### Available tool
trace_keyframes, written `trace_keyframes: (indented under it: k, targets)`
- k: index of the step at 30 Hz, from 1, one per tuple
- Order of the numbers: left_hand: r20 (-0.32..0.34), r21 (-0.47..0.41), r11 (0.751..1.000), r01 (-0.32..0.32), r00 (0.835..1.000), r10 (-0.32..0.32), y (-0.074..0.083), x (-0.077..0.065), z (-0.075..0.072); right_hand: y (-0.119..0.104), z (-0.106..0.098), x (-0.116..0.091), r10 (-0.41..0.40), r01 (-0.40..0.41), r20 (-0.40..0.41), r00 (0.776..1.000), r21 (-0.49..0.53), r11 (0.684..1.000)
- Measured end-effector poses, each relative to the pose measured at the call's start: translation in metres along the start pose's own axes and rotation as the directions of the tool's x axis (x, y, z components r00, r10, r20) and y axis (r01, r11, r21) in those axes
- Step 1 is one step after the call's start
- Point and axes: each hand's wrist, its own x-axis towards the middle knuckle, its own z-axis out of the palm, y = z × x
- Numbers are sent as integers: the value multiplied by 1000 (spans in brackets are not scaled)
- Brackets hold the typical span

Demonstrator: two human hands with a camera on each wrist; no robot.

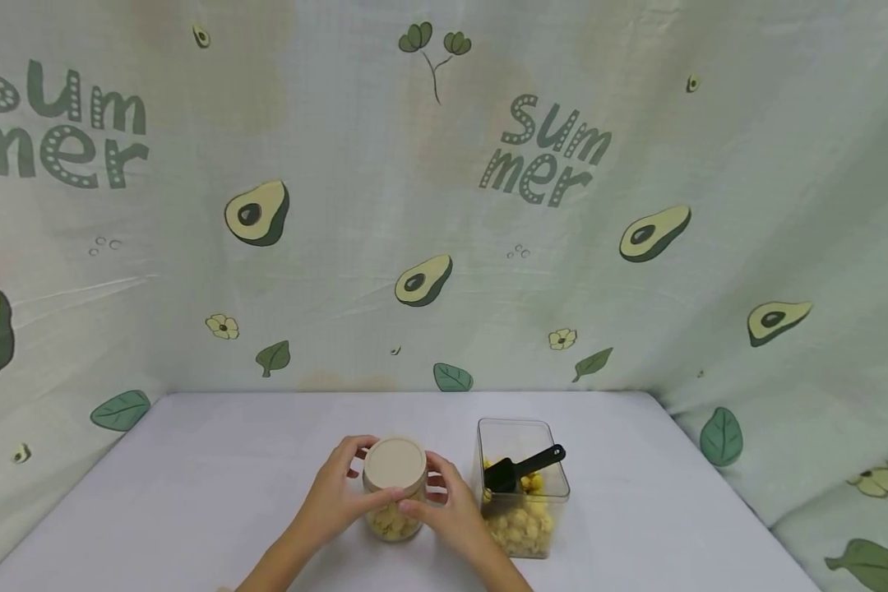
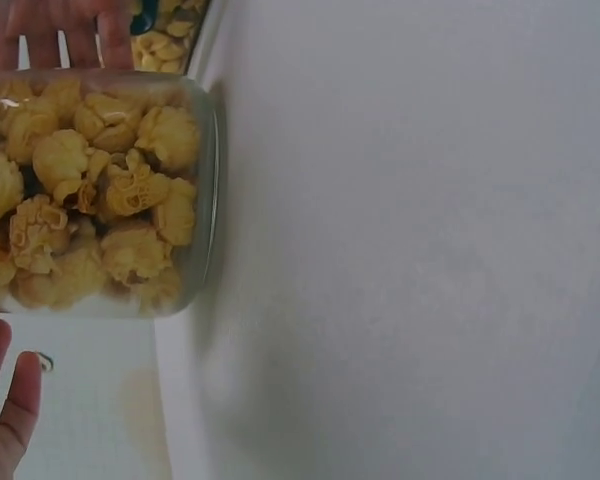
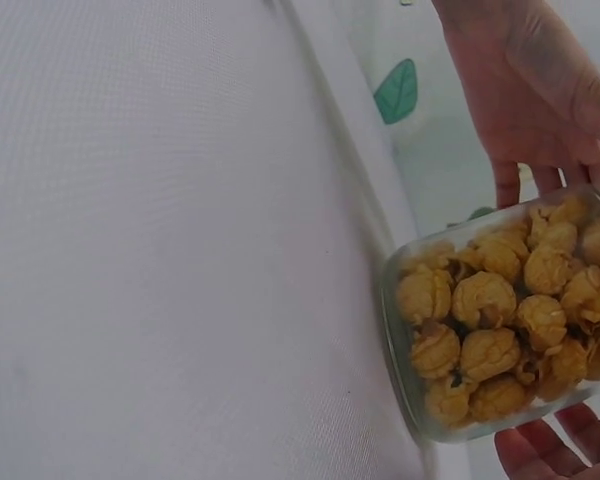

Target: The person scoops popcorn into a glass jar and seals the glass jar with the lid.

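A clear jar of popcorn (image 1: 392,524) with a beige round lid (image 1: 395,464) stands upright on the table between both hands. My left hand (image 1: 344,487) curls around the lid's left side, its thumb across the front. From the right, my right hand (image 1: 450,503) holds the jar near the lid, with its thumb also at the front. Caramel-coloured popcorn (image 2: 90,190) fills the jar's lower part in the left wrist view. The right wrist view shows the same popcorn (image 3: 490,320) through the jar's wall, with fingers on both sides of it.
Right of the jar stands a clear, open-topped square container (image 1: 521,427) with more popcorn (image 1: 521,526). A black scoop (image 1: 521,469) lies in it, its handle over the right rim. Cloth with printed avocados (image 1: 423,280) hangs behind the white table (image 1: 229,469).
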Motion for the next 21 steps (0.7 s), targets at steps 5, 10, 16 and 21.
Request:
trace_keyframes:
  k: [5,10,16,21]
  targets:
    - [49,12,999,-51,998,50,-6,4,-5,-1,0,0,1,-1,2,1000,0,1000]
    - [120,-17,991,-136,983,137,-13,9,-12,-3,-1,0,-7,6,19,1000,4,1000]
    - [228,-99,973,-210,946,228,-20,19,-19,-5,-2,1,13,-14,30,999,3,1000]
    - [274,-122,965,-233,926,259,-21,23,-21,-6,-3,0,29,-29,41,999,-1,1000]
